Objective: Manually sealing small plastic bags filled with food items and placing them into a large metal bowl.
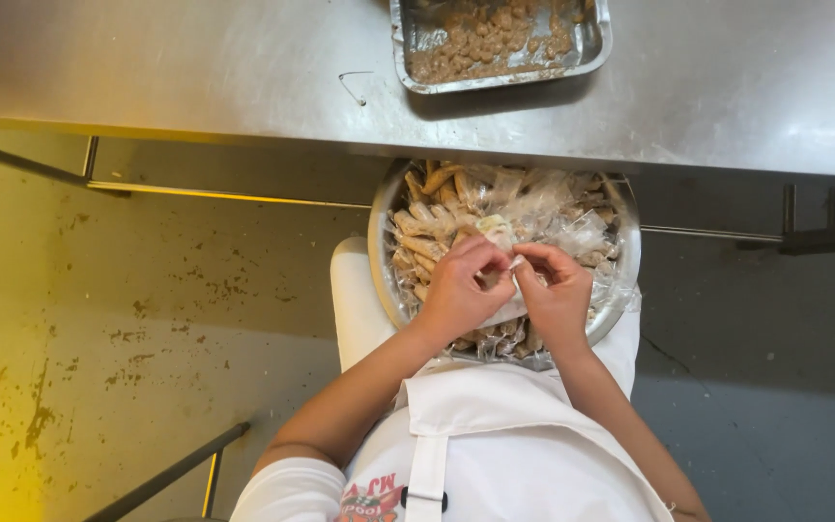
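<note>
A round metal bowl rests on my lap, filled with several small clear plastic bags of tan, finger-shaped snack pieces. Over the bowl's middle, my left hand and my right hand meet, both pinching the top of one small clear bag of the snack. The fingers of both hands are curled around the bag's neck. The bag's lower part is hidden behind my hands.
A steel table runs along the top, with a rectangular metal tray of brown crumbly food on it. Below lies a stained floor. A white seat edge shows beside the bowl. I wear a white apron.
</note>
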